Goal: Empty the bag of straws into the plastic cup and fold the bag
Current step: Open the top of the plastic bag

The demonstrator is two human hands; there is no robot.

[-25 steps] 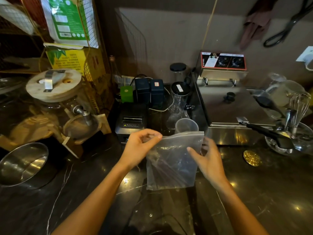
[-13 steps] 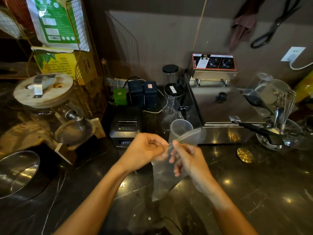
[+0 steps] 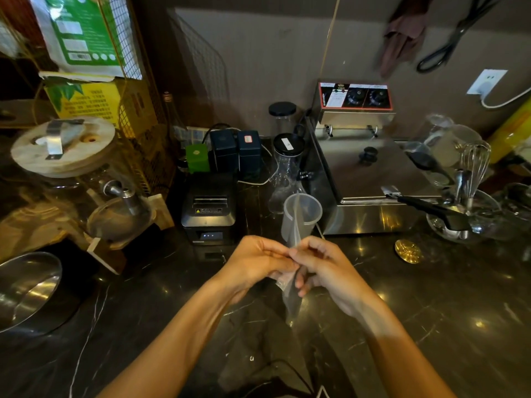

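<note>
Hands, left (image 3: 258,264) and right (image 3: 324,271), pinch seemingly folded bag (image 3: 291,294) before cup (image 3: 303,214).

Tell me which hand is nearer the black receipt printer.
Left. The left hand is just in front of the black receipt printer, slightly to its right; the right hand sits further right, beyond the folded bag.

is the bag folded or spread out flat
Folded: the bag is a narrow strip, pinched between the left hand and right hand.
</note>
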